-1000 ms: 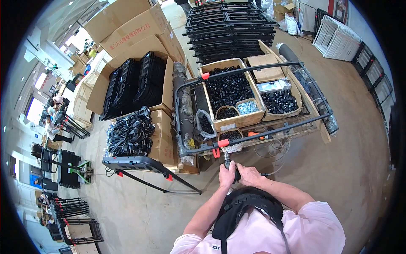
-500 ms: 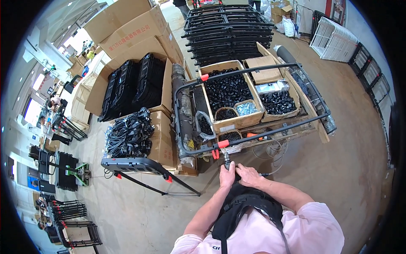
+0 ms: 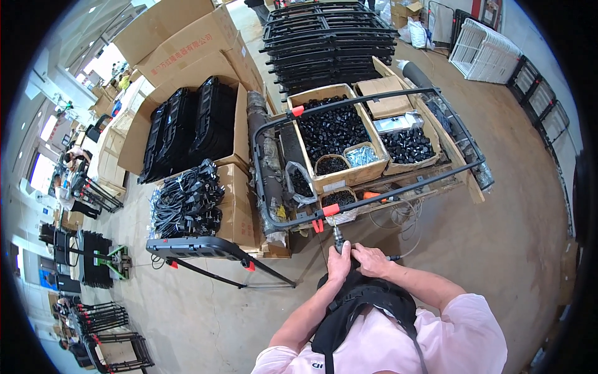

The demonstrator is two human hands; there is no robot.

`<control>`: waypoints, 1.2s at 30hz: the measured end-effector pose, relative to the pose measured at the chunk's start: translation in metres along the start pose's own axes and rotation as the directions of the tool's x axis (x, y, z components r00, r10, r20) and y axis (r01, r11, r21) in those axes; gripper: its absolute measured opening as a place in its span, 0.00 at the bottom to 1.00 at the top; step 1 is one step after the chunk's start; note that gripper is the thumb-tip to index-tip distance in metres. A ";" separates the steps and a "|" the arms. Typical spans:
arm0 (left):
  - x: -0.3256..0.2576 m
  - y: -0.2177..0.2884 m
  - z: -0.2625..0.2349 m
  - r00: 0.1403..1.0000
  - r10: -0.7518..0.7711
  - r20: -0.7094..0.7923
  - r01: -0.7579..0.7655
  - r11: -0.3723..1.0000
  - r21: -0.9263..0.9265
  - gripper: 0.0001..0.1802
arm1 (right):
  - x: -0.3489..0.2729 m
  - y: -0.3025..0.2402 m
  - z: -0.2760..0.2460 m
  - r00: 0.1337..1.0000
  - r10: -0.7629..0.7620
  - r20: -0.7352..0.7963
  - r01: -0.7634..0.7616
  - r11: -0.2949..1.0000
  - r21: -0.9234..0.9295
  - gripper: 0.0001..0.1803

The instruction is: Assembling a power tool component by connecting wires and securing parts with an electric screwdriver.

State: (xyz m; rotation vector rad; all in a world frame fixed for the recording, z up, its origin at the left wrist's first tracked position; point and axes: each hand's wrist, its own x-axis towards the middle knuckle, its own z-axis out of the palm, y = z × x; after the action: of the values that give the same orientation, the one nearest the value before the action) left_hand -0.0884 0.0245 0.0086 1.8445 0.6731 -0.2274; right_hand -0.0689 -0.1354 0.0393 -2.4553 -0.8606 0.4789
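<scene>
Both my hands are closed around a drill with a silver chuck (image 3: 338,235), close in front of my chest. My left hand (image 3: 339,263) wraps its body just behind the chuck. My right hand (image 3: 372,260) grips farther back, and a hose (image 3: 411,250) runs off to the right beside it. The drill's thin bit points away from me at the near bar of a black tubular frame (image 3: 369,197), just under a red clip (image 3: 330,210); whether the tip touches the bar I cannot tell. The frame lies across several parts boxes.
Inside the frame stand boxes of black caps (image 3: 333,134) and a small tray of silver screws (image 3: 361,156). To the left are a carton of black panels (image 3: 212,118), bundled cables (image 3: 187,199) and a black panel on legs (image 3: 199,247). Stacked black frames (image 3: 330,50) stand behind.
My hands and the drill have drawn back slightly from the frame's near bar, and more of the bit shows. The whole view has shifted a little.
</scene>
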 end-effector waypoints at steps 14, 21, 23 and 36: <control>0.018 0.025 0.039 0.854 0.097 0.511 -0.290 0.905 0.312 0.28 | -0.075 0.075 -0.011 0.969 0.224 -0.104 -0.213 0.971 0.108 0.32; 0.085 0.200 0.133 0.490 0.699 0.521 -0.844 0.530 0.084 0.10 | -0.091 0.220 -0.092 0.636 0.701 -0.321 -0.644 0.712 0.279 0.34; 0.132 0.235 0.179 0.452 0.731 0.512 -0.888 0.423 0.180 0.08 | -0.083 0.275 -0.113 0.593 0.736 -0.328 -0.673 0.676 0.301 0.34; 0.307 0.283 0.320 0.601 0.327 0.729 -0.677 -0.276 0.682 0.09 | -0.051 0.483 -0.139 0.525 0.850 -0.048 -0.814 0.518 0.263 0.39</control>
State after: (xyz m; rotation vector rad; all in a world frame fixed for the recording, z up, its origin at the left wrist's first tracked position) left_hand 0.3710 -0.2298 -0.0266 3.2071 -1.0328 -0.3914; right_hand 0.1910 -0.5435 -0.1056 -2.5070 0.5381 0.6155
